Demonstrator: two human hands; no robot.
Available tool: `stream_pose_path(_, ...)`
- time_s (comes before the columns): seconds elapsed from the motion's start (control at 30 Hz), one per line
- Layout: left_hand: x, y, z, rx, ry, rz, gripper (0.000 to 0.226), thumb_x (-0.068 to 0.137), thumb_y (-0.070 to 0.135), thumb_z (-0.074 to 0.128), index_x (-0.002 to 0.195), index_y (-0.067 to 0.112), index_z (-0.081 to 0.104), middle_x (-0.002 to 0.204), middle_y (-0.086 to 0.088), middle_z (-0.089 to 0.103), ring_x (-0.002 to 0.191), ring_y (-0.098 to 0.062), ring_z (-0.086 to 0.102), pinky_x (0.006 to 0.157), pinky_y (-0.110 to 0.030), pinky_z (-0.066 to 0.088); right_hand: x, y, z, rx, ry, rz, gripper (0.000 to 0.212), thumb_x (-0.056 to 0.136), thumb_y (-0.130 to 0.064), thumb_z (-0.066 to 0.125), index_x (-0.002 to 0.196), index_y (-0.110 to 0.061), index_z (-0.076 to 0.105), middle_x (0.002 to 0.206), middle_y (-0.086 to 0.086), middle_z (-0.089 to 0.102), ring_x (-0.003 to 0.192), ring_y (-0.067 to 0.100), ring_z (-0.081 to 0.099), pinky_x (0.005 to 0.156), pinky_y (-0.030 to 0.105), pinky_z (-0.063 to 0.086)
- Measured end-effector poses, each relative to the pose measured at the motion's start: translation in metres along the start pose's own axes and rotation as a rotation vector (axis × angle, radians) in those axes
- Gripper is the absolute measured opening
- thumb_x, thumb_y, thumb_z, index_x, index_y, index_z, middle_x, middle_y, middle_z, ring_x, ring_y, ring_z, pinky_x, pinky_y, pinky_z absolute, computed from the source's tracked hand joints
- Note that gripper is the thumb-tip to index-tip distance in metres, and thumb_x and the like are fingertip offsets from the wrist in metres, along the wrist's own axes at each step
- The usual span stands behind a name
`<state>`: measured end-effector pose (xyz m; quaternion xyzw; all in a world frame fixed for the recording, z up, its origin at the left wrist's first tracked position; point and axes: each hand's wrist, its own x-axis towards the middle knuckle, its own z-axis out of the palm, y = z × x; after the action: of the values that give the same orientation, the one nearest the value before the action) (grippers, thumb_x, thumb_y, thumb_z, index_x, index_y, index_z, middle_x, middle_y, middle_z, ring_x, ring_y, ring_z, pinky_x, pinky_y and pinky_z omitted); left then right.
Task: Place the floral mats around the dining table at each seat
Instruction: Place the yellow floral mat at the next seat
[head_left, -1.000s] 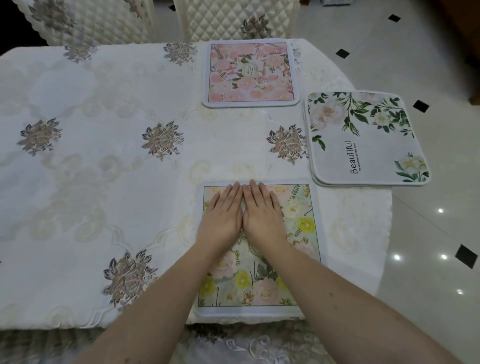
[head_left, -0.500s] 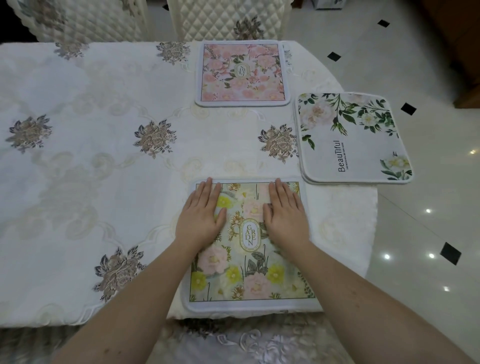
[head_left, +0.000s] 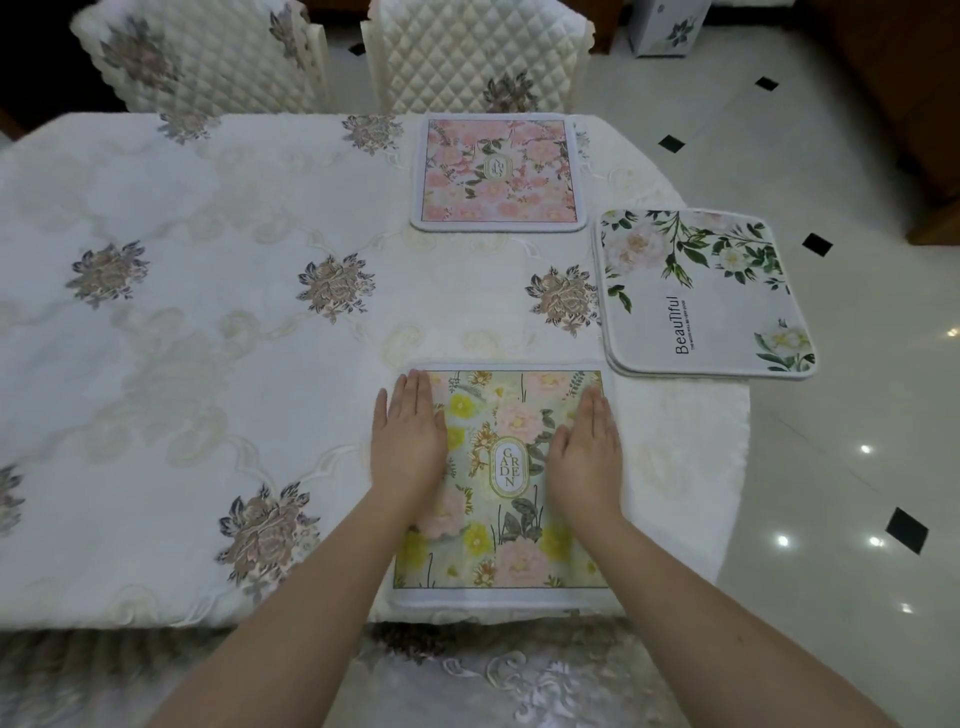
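Both my palms flat on the near mat.

My left hand (head_left: 408, 441) and right hand (head_left: 589, 457) lie open, fingers straight, pressing the left and right sides of the yellow-and-pink "Garden" mat (head_left: 506, 551) at the table's (head_left: 208, 364) near edge. The pink floral mat (head_left: 498, 174) sits at the far edge before a quilted chair (head_left: 467, 57). The white "Beautiful" mats (head_left: 701, 296), stacked, overhang the right edge.
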<state>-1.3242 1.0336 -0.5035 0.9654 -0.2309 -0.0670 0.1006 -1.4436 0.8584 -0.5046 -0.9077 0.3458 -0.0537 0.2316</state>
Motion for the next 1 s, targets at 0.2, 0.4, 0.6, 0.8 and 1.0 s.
stream_pose_path(0.2,-0.045,0.038,0.017,-0.024,-0.096,0.154,0.065,0.096,0.033,0.014,0.151,0.006,0.033,0.159,-0.010,0.031,0.148,-0.024,0.027,0.120,-0.039,0.012,-0.048,-0.043,0.033,-0.032,-0.145,-0.149,0.060,0.098,-0.034,0.016,0.154,-0.012,0.020,0.162,0.003,0.015,0.150,0.017,0.011,0.121,0.032,0.006)
stream_pose_path(0.4,-0.077,0.018,0.039,0.024,-0.131,0.269,0.057,0.101,0.034,0.024,0.154,0.012,0.031,0.162,-0.004,0.025,0.149,-0.020,0.024,0.119,-0.042,0.017,-0.069,-0.021,0.040,-0.302,-0.228,-0.312,0.057,0.097,-0.034,0.030,0.150,-0.011,0.035,0.157,0.005,0.031,0.145,0.019,0.028,0.116,0.038,0.012)
stream_pose_path(0.6,-0.091,-0.003,0.032,0.031,-0.118,0.255,0.065,0.100,0.047,0.031,0.158,0.021,0.018,0.164,0.003,0.013,0.152,-0.015,0.014,0.122,-0.040,0.012,-0.066,0.003,0.022,-0.327,-0.181,-0.293,0.061,0.099,-0.041,0.029,0.155,-0.018,0.022,0.161,0.000,0.020,0.149,0.015,0.014,0.120,0.038,0.007)
stream_pose_path(0.8,-0.100,-0.026,0.031,0.041,-0.129,0.178,0.080,0.095,0.063,0.029,0.158,0.024,0.001,0.166,0.004,-0.004,0.152,-0.011,-0.005,0.122,-0.036,0.000,-0.061,0.047,-0.002,-0.346,-0.152,-0.236,0.058,0.102,-0.039,0.019,0.156,-0.017,0.016,0.163,-0.001,0.013,0.150,0.011,0.006,0.121,0.032,-0.002)
stream_pose_path(1.0,-0.102,-0.053,0.022,0.066,-0.128,0.196,0.076,0.097,0.060,0.024,0.158,0.024,-0.002,0.166,0.007,-0.006,0.152,-0.011,-0.005,0.122,-0.035,-0.002,-0.061,0.057,-0.010,-0.329,-0.146,-0.223,0.056,0.103,-0.036,0.017,0.154,-0.014,0.023,0.162,0.001,0.019,0.150,0.012,0.010,0.121,0.030,0.002)
